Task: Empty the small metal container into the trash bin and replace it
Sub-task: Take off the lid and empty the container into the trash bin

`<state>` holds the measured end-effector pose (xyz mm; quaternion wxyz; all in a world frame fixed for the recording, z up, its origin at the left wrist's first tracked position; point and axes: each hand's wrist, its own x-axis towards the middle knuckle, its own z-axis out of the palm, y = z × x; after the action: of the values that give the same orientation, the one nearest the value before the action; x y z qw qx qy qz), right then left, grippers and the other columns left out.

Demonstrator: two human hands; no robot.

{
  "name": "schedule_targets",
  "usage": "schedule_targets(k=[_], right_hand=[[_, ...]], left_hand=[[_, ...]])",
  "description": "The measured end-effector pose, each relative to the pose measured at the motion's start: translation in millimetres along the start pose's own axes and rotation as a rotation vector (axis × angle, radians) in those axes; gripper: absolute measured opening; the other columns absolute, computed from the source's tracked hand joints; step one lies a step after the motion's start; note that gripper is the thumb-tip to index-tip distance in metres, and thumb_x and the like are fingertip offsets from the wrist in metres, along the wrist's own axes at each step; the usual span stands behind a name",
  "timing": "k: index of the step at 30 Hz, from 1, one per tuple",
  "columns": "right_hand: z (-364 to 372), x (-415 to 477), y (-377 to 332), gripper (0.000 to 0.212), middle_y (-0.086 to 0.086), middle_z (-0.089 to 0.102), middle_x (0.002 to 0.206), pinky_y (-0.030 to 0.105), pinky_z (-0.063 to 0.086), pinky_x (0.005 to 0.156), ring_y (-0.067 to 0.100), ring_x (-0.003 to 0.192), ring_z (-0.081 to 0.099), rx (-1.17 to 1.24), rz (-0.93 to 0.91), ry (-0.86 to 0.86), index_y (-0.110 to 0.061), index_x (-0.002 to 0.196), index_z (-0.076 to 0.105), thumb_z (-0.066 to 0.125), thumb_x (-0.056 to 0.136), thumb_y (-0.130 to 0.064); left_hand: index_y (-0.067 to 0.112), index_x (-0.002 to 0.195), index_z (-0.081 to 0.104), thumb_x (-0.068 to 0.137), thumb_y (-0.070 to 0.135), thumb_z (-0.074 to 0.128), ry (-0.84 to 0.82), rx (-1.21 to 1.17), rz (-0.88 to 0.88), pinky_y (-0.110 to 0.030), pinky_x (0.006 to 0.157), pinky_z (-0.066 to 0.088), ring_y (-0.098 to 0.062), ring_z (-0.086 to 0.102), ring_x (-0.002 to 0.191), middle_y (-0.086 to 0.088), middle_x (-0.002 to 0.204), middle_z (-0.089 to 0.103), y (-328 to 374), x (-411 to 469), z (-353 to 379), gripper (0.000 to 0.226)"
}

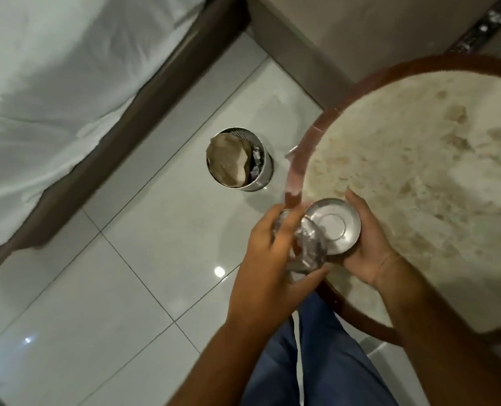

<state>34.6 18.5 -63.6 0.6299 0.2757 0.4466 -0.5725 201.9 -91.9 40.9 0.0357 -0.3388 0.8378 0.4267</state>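
Observation:
The small round metal container (pixel 335 222) is tilted on its side at the near left edge of the round table, its inside facing the camera. My right hand (pixel 366 244) grips its rim from the right. My left hand (pixel 269 259) is cupped just off the table edge, closed around crumpled shiny scraps (pixel 309 247) that spill from the container. The metal trash bin (pixel 265 174) stands on the floor beyond and to the left, with brown crumpled paper (pixel 227 162) filling most of its top.
The round table (pixel 419 171) has a pale stained top and a reddish-brown wooden rim. A bed with a white sheet (pixel 53 83) and dark wooden frame runs along the left. Glossy white floor tiles (pixel 111 288) lie between the bed, the bin and my blue trouser legs.

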Motion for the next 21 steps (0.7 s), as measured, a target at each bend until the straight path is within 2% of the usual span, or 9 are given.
schedule_targets(k=[2,3,6,8,10,12,14,17,21], right_hand=[[35.5,14.7,-5.8,0.066,0.013,0.085,0.109,0.039,0.069,0.075,0.030,0.095,0.081,-0.159,-0.075,0.077,-0.018,0.116,0.085,0.056,0.097,-0.073],[54.7,19.5,-7.4,0.066,0.014,0.084,0.112,0.038,0.067,0.074,0.030,0.095,0.080,-0.240,-0.122,0.130,-0.020,0.120,0.083,0.055,0.095,-0.075],[116.5,34.7,-9.5,0.058,0.014,0.080,0.126,0.047,0.064,0.093,0.033,0.114,0.078,-0.470,-0.391,0.308,-0.032,0.119,0.076,0.058,0.087,-0.076],[153.6,39.8,-11.5,0.042,0.014,0.073,0.135,0.047,0.064,0.104,0.022,0.119,0.075,-0.659,-0.696,0.289,-0.039,0.112,0.074,0.056,0.092,-0.071],[193.0,57.5,-6.8,0.040,0.005,0.072,0.135,0.019,0.063,0.094,-0.004,0.109,0.073,-0.790,-1.009,0.223,-0.031,0.123,0.073,0.060,0.098,-0.059],[219.4,87.5,-1.9,0.043,-0.019,0.074,0.127,0.007,0.057,0.087,-0.009,0.110,0.071,-0.941,-1.241,0.216,-0.026,0.137,0.068,0.063,0.104,-0.053],[233.3,131.8,10.9,0.052,-0.010,0.071,0.140,0.013,0.056,0.095,0.007,0.126,0.069,-1.215,-1.197,0.216,-0.028,0.147,0.061,0.065,0.104,-0.056],[235.3,185.9,28.7,0.077,0.007,0.062,0.159,0.037,0.052,0.115,0.028,0.145,0.060,-1.554,-0.837,0.248,-0.023,0.163,0.051,0.075,0.099,-0.058],[242.1,200.5,21.0,0.085,0.005,0.063,0.158,0.042,0.051,0.118,0.026,0.142,0.062,-1.584,-0.962,0.324,-0.024,0.162,0.053,0.073,0.091,-0.067]], left_hand=[[0.043,0.164,0.025,0.083,0.063,0.078,0.040,-0.012,-0.105,-0.016,0.121,0.028,-0.009,0.029,0.157,0.010,0.170,0.027,-27.2,-16.4,-7.5,0.098],[0.046,0.163,0.023,0.082,0.063,0.078,0.050,-0.021,-0.148,-0.014,0.120,0.028,-0.008,0.028,0.157,0.012,0.170,0.026,-38.3,-24.0,-9.1,0.099],[0.055,0.161,0.018,0.083,0.064,0.077,0.078,-0.092,-0.260,0.003,0.111,0.020,-0.003,0.026,0.156,0.019,0.171,0.022,-69.1,-46.5,-14.5,0.099],[0.057,0.161,0.016,0.083,0.066,0.076,0.098,-0.114,-0.301,0.004,0.110,0.019,-0.001,0.026,0.155,0.021,0.171,0.020,-85.5,-55.4,-17.0,0.099],[0.055,0.162,0.016,0.083,0.064,0.078,0.143,-0.146,-0.342,-0.005,0.116,0.023,-0.003,0.026,0.155,0.021,0.171,0.019,-106.0,-65.6,-20.3,0.100],[0.052,0.163,0.018,0.083,0.063,0.079,0.184,-0.184,-0.371,-0.019,0.122,0.032,-0.004,0.025,0.156,0.022,0.170,0.018,-119.1,-69.5,-21.5,0.101],[0.051,0.164,0.018,0.083,0.064,0.079,0.227,-0.219,-0.414,-0.026,0.123,0.036,-0.004,0.024,0.157,0.023,0.171,0.018,-130.4,-71.8,-24.8,0.102],[0.046,0.165,0.019,0.083,0.060,0.081,0.264,-0.237,-0.469,-0.033,0.124,0.039,-0.009,0.025,0.158,0.017,0.172,0.020,-146.3,-74.2,-27.6,0.104],[0.040,0.165,0.024,0.083,0.060,0.081,0.359,-0.269,-0.485,-0.033,0.121,0.043,-0.013,0.033,0.155,0.011,0.170,0.030,-162.2,-76.3,-26.4,0.102]])
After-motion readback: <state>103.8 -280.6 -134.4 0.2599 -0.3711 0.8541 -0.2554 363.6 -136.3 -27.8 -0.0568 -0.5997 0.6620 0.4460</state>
